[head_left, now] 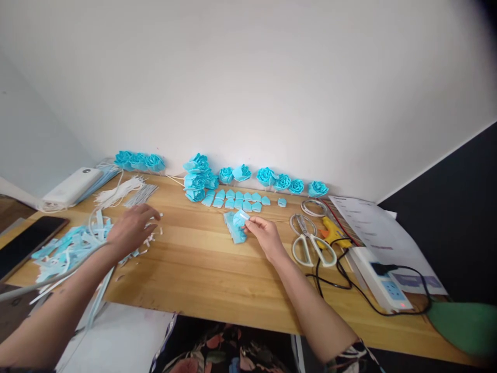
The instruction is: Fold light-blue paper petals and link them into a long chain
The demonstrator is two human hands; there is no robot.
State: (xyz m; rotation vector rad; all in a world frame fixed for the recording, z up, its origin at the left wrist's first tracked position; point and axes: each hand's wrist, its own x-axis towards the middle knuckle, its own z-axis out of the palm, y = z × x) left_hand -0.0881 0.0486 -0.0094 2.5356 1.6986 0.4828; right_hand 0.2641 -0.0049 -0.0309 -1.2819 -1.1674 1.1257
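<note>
We've got the right hand [266, 238] pinched shut on a small blue piece [239, 218], over folded blue material [237, 237] mid-worktop [186, 259]. Left hand [130, 230] part-open, fingers apart, near white scraps [150, 240]; we can't tell if it holds any. Scissors [313, 247] lie right.

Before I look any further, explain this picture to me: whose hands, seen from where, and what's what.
There is no machine: these are a person's two bare hands, seen by a camera worn on their head, looking forward and down. The right hand holds a small light-blue piece. The left hand, fingers parted, is near white and blue scraps; whether it touches any is unclear. On the wooden table, blue flowers line the wall, with small folded pieces before them. To the right lie scissors, a yellow glue gun and a power strip.
</note>
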